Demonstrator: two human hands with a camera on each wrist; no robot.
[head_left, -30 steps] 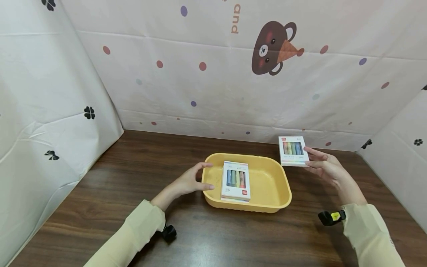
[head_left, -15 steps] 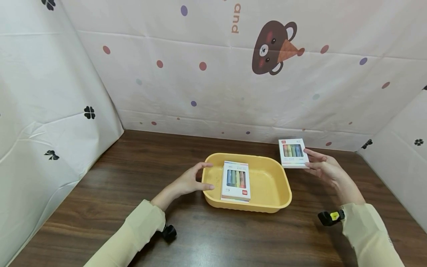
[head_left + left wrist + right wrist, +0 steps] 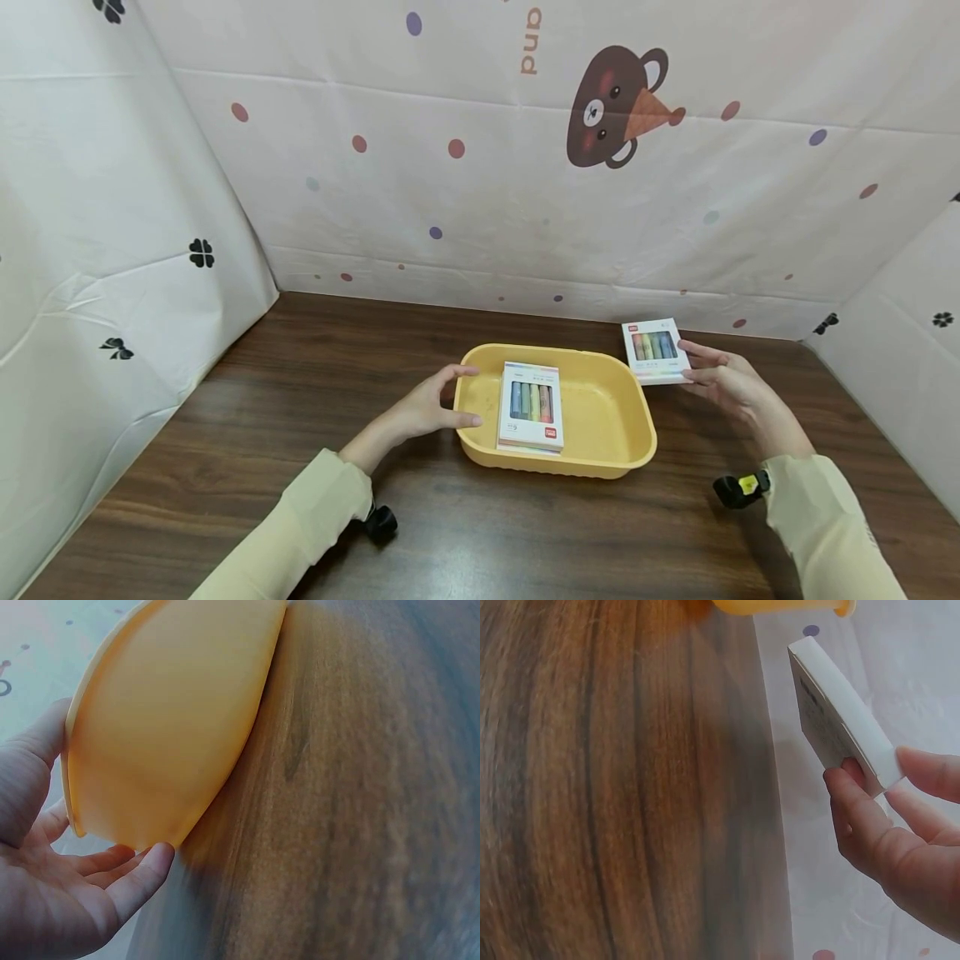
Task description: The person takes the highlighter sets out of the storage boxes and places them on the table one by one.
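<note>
My left hand (image 3: 420,408) holds the left end of a yellow plastic basin (image 3: 607,417), thumb and fingers spread at its rim. The left wrist view shows the thumb at the rim and several fingers against the basin's outer wall (image 3: 172,727). Inside, to the left, lies a stack of white crayon boxes (image 3: 530,433), colored sticks showing through the top window. Beyond the basin's right back corner, my right hand (image 3: 731,387) pinches another white crayon box (image 3: 652,371) by its right edge. The right wrist view shows that crayon box (image 3: 847,712) tilted in the air, its underside visible.
Dark wood-grain table (image 3: 480,533) lies under everything. A white cloth (image 3: 450,208) printed with dots and a bear rises right behind the table's back edge. More white cloth (image 3: 112,292) bounds the left side, and another panel stands at the right.
My right hand has lowered its crayon box toward me, slightly leftward, to near the basin's back right corner. The left hand, the basin and the stack inside stay in place.
</note>
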